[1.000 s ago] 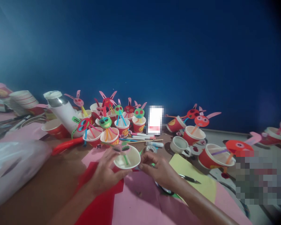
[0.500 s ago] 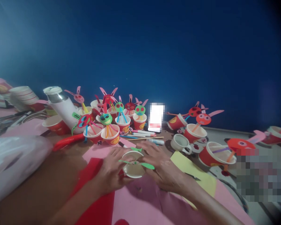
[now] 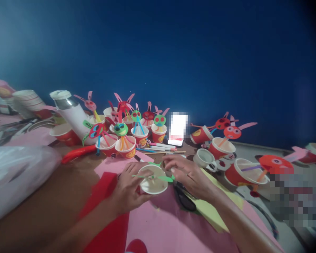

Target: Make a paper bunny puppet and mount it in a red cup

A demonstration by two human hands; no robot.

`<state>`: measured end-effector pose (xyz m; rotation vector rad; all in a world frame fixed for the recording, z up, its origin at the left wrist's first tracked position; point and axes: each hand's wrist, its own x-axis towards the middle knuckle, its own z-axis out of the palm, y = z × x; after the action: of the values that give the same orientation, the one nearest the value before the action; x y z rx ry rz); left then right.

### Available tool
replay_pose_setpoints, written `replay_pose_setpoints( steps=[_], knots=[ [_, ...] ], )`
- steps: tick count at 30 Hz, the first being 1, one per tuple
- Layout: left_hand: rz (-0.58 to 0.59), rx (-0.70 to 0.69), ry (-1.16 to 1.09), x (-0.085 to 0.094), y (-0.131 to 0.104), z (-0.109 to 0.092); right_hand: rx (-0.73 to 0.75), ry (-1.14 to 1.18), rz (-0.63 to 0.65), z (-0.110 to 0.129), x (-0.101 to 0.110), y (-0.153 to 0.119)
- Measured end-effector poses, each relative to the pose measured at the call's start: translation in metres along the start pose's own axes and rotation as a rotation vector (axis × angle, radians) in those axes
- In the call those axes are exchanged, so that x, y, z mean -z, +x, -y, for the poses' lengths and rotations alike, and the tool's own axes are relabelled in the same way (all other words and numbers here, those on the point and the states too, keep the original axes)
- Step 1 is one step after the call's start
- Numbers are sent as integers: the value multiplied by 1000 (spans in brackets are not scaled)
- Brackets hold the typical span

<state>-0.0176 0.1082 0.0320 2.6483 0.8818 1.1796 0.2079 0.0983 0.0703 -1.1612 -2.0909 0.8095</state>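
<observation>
A paper cup stands on the pink paper in front of me, its mouth facing up toward the camera. Thin green strips with leaf-shaped ends lie across its mouth. My left hand is wrapped round the cup's left side, with a finger over the rim on the green piece. At the right of the cup, my right hand has its fingers bent near the tip of the green leaf shape; whether they pinch it is unclear. Black-handled scissors lie just below my right hand.
Cups with paper rabbit-eared figures, such as one green-faced, stand behind. A white flask, a plastic bag and red paper are at left. A mug, yellow paper and a lit phone are also around.
My right hand has come off the cup's right side and lifted, with its fingers bent. The black scissor handles now show beneath it. The cup's mouth is more visible.
</observation>
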Motion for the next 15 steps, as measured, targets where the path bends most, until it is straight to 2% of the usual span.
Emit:
replay_pose_setpoints(
  steps=[3,6,9,15],
  knots=[
    [-85,19,35,1,0,0,-59,122,106,-2,0,3],
    [-114,30,49,2,0,1,-75,175,191,2,-3,2],
    [-102,34,56,1,-3,3,-93,183,204,7,-5,0],
    [-87,61,44,-4,-8,5,-12,26,176,6,-11,-2]
  ],
)
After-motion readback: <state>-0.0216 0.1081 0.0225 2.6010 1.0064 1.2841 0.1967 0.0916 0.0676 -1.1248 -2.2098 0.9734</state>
